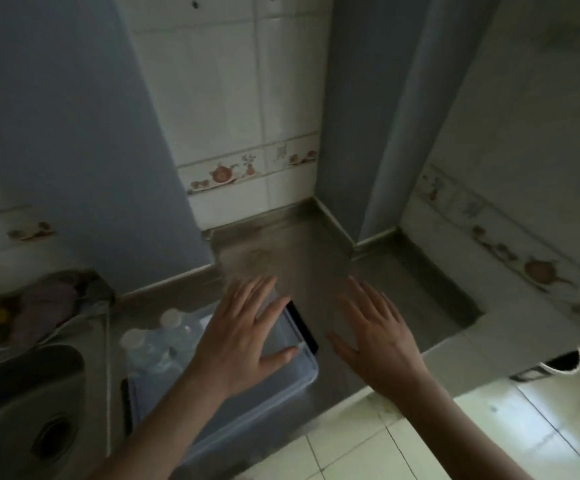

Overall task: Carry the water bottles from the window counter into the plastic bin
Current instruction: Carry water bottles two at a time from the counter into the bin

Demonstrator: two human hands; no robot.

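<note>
Lower left of centre: water bottles [158,336], white-capped, inside the clear plastic bin [292,377] on the steel counter [302,258]. Above it, left hand [247,336] spread flat, holding nothing; right hand [377,341] likewise, mid-frame. Sink [22,403] at lower left.

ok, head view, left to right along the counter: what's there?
Sink → purple cloth → plastic bin with water bottles → left hand → right hand → white cup.
</note>
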